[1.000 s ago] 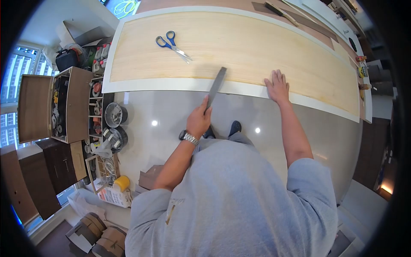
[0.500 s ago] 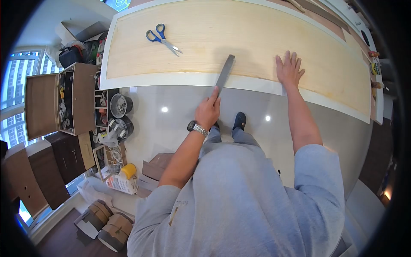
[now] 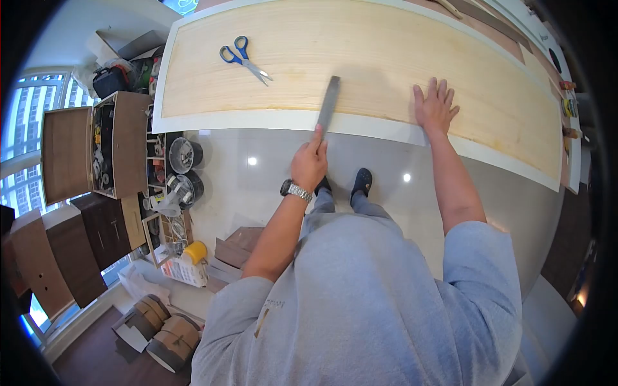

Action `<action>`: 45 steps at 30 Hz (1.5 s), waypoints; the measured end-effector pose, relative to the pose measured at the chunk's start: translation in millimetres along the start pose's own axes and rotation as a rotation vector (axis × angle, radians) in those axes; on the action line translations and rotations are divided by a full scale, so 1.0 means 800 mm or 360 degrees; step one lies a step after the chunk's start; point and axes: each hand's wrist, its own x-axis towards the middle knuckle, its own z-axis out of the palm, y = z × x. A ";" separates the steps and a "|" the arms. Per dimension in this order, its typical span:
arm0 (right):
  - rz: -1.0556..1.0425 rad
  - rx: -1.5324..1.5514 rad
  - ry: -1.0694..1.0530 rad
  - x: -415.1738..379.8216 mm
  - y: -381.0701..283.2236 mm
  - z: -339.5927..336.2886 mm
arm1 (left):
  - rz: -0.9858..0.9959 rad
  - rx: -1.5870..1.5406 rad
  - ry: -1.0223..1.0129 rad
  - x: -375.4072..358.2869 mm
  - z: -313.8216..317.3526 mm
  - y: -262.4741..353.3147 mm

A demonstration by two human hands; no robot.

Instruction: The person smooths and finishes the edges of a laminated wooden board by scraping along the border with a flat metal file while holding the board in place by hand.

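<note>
My left hand (image 3: 309,165) is closed around the near end of a flat grey metal file (image 3: 329,103), the index finger stretched along it. The file crosses the white front edge of a pale wood panel (image 3: 380,51), its far end over the wood surface. Fingers spread, my right hand (image 3: 436,110) lies flat on the panel near the same edge, farther right. Blue-handled scissors (image 3: 243,59) rest on the panel to the left of the file, blades slightly apart.
Below the panel is a glossy tiled floor (image 3: 238,186). Black buckets (image 3: 183,154) and an open wooden cabinet (image 3: 129,145) with tools stand at the left. A yellow roll-like object (image 3: 194,251) sits lower left. Clamp-like handles (image 3: 569,132) lie at the panel's right end.
My left hand has shifted slightly left with the file, whose far end has swung left and now points more straight ahead. My right hand stays in place on the panel.
</note>
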 end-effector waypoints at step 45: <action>-0.0007 -0.0073 0.0023 0.002 -0.001 0.001 | -0.0072 -0.0008 0.0090 -0.063 -0.053 -0.065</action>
